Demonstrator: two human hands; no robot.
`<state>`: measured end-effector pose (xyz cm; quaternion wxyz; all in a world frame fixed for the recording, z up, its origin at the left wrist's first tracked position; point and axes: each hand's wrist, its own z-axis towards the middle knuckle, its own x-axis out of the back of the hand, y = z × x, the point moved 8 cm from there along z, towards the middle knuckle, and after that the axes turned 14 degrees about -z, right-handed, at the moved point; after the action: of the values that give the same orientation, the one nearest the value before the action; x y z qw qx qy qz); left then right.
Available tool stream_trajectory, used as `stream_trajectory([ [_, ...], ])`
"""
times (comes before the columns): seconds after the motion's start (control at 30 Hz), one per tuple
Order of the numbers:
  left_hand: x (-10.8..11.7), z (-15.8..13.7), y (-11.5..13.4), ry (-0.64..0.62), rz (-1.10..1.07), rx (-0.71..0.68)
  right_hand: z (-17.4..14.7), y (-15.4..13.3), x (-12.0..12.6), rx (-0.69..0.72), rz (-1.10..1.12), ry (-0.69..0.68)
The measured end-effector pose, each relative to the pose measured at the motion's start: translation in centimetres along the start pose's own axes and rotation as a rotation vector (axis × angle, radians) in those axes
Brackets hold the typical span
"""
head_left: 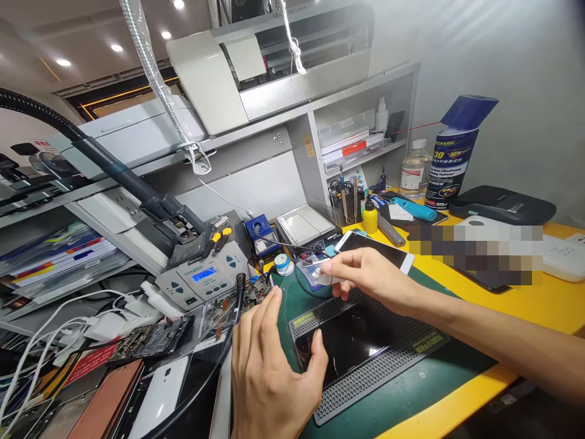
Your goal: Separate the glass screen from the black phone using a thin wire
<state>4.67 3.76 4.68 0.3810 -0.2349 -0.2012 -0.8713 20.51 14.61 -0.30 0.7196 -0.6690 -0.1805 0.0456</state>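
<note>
Spreads the left hand point(274, 366), loose and unclenched, at the left end of a black screen point(351, 341), flat on a perforated pad point(365, 378). Pinches clear plastic point(315, 271) in the right hand point(370, 277) farther back, near a white phone point(379, 245), with a spray can point(450, 164) beyond.

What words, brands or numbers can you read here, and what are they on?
"MECHANIC": blue spray can.
"30": same can, perhaps preceded by another digit.
"EVIA": large machine on the shelf, perhaps missing its first letter.
Too small or blurred: yellow lettering on the perforated mat, display on the gray station, clear bottle's label, other small print.
</note>
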Motion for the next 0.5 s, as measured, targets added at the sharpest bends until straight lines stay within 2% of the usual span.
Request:
stream_trajectory([
  [0.23, -0.21, -0.22, 0.18, -0.016, 0.02, -0.002, -0.06, 0.37, -0.25, 0.076, -0.13, 0.031],
  [0.5, -0.43, -0.18, 0.23, -0.031, 0.019, -0.011, 0.39, 0.14, 0.24, -0.003, -0.146, 0.032],
])
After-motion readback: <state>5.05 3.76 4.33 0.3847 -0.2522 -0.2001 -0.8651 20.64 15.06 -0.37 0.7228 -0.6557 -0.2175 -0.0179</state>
